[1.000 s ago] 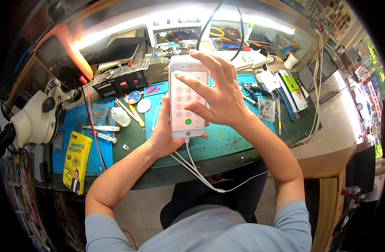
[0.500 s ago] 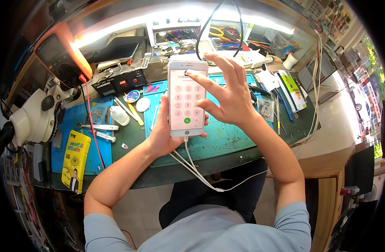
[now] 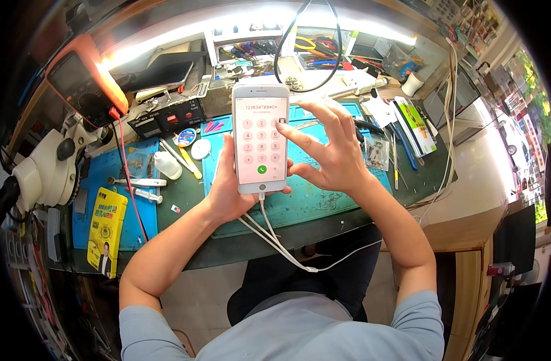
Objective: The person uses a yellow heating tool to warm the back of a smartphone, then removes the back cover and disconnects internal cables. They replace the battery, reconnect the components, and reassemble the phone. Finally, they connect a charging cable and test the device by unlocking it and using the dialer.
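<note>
My left hand [image 3: 225,191] is closed around the lower part of a white smartphone [image 3: 261,161], held upright over the bench. Its lit screen shows a dial pad with a green call button and a row of typed characters above. A white charging cable [image 3: 267,224] is plugged into the phone's bottom end. My right hand [image 3: 335,153] has its fingers spread, with the index fingertip at the screen's right edge beside the top row of keys. A small dark square shows at that fingertip; I cannot make out what it is. The right thumb is close to the phone's lower right edge.
A teal work mat [image 3: 311,195] lies beneath the hands. To the left are an orange multimeter [image 3: 83,84], a white microscope [image 3: 44,165], a yellow package [image 3: 107,231] and a syringe [image 3: 148,195]. Tool trays [image 3: 248,51] line the back, with a black cable loop [image 3: 337,45].
My right index finger has moved from the typed row at the screen's top down to its right edge, uncovering the whole row. The phone stays in my left hand; the view has shifted slightly.
</note>
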`<state>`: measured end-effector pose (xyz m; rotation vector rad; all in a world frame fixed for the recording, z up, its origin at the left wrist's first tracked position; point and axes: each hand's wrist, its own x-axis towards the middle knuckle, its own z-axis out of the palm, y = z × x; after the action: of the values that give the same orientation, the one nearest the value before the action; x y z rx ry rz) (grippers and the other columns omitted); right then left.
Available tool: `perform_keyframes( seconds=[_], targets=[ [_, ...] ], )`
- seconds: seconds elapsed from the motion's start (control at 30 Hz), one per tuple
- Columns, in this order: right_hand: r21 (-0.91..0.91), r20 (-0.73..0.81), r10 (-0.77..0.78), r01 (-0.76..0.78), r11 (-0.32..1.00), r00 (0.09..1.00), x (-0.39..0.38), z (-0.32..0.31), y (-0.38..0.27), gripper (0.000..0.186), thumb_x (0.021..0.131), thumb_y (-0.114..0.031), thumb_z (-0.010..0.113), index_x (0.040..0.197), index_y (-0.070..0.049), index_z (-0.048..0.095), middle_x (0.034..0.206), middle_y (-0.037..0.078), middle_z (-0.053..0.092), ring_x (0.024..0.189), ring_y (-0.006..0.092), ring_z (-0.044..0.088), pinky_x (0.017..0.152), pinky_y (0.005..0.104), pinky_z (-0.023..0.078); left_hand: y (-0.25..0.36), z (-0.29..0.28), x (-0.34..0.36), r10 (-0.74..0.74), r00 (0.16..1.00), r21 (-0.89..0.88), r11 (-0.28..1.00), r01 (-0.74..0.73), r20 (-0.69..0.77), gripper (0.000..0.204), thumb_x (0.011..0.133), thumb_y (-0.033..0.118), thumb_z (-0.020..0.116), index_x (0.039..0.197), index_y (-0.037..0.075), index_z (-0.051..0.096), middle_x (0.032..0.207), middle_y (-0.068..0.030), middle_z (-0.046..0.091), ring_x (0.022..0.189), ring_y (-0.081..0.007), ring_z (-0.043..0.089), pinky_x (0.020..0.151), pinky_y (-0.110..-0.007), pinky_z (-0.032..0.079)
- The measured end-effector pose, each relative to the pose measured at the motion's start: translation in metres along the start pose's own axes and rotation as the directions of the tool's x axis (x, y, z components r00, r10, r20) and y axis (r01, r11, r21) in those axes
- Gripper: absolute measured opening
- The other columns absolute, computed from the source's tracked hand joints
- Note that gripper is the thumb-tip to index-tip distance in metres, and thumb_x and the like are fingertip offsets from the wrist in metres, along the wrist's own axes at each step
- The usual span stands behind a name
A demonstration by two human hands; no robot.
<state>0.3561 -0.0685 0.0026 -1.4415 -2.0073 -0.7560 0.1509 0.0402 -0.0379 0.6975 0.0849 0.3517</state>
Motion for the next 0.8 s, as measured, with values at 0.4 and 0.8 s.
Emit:
perform_keyframes(
  seconds=[0.4,0.8],
  targets=[
    [0.002,-0.027,0.097,-0.097,0.995,0.995,0.012,0.001,0.005,0.055,0.096,-0.06,0.061,0.135,-0.021,0.066,0.146,0.016,0.048,0.131,0.0356,0.046,0.108,0.0502,0.038,0.0,-0.002,0.0,-0.023,1.0,0.019,1.0,0.023,0.009,0.088,0.101,0.078,0.018,0.152,0.011,0.042,0.127,-0.0186,0.063,0.115,-0.0297,0.065,0.091,-0.051,0.057],
    [0.106,0.077,0.007,-0.016,0.994,0.997,-0.025,-0.005,-0.028,0.056,0.092,-0.063,0.062,0.133,-0.024,0.068,0.144,0.011,0.051,0.133,0.0302,0.045,0.117,0.0519,0.035,0.0,-0.003,0.0,-0.004,1.0,-0.034,0.999,0.004,-0.018,0.089,0.1,0.078,0.017,0.153,0.011,0.041,0.13,-0.0181,0.063,0.116,-0.0302,0.065,0.092,-0.051,0.057]
  ],
)
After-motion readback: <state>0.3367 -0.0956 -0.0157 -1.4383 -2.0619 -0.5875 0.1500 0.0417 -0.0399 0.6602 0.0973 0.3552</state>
